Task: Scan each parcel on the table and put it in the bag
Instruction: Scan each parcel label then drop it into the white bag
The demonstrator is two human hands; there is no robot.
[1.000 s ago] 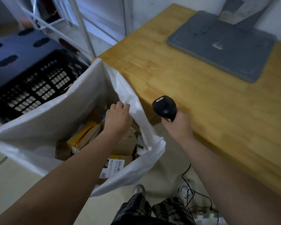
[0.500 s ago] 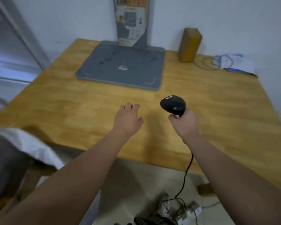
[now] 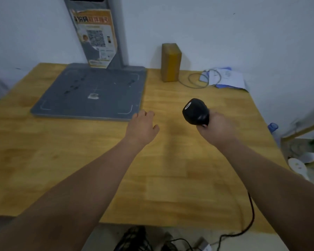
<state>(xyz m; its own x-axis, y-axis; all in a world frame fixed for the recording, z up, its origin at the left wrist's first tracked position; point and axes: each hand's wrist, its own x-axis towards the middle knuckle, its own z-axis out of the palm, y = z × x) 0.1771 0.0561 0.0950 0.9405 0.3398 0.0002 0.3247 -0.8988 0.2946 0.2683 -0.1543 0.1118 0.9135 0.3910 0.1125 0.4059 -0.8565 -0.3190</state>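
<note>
A brown taped parcel [image 3: 171, 62] stands upright at the back of the wooden table [image 3: 80, 160], against the wall. My right hand [image 3: 215, 130] grips a black barcode scanner [image 3: 196, 111], held above the table's middle right, its cable trailing off the front edge. My left hand [image 3: 142, 126] hovers over the table beside it, empty, fingers loosely bent and pointing toward the parcel. The bag is out of view.
A grey scanning platform [image 3: 91, 93] with an upright post [image 3: 96, 31] carrying an orange sticker fills the back left. A coiled cable [image 3: 198, 80] and papers [image 3: 227, 78] lie at the back right. Cables and a power strip lie on the floor below.
My view swung from the white bag on the left to the table. My left hand left the bag's rim and reached out over the table. The scanner stayed in my right hand.
</note>
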